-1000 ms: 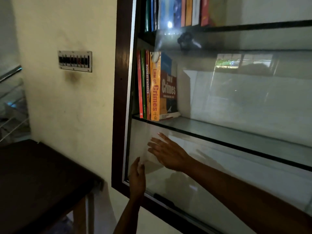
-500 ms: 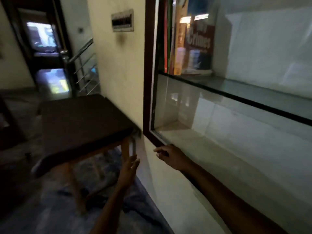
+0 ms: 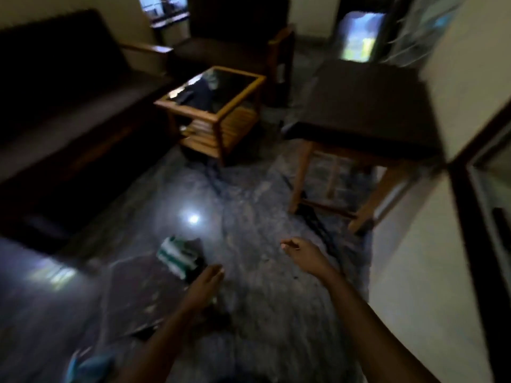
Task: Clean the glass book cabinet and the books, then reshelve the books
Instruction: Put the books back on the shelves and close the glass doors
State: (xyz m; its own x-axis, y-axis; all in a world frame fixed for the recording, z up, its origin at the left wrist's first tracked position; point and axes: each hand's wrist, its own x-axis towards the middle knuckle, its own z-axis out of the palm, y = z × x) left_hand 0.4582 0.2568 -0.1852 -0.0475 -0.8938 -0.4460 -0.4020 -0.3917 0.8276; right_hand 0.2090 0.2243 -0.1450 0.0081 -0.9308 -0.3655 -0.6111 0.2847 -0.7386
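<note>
The view is blurred and looks down at the dark floor. A green-and-white striped cloth (image 3: 177,257) lies crumpled on the floor. My left hand (image 3: 206,283) reaches down just right of it with fingers extended, holding nothing. My right hand (image 3: 300,252) hangs further right above the floor, fingers loosely curled and empty. Only the dark frame of the glass cabinet (image 3: 470,217) shows, at the right edge. A flat dark book-like thing (image 3: 138,294) lies on the floor under my left arm.
A wooden stool with a dark top (image 3: 362,117) stands against the wall beside the cabinet. A small glass-topped wooden table (image 3: 213,111) stands beyond, with books on its lower shelf. A dark sofa (image 3: 69,106) and an armchair (image 3: 235,37) line the left and back.
My view has swung left and down from the cabinet glass to the floor. Both hands have come off the glass pane and dropped toward the floor, the left one nearing the striped cloth.
</note>
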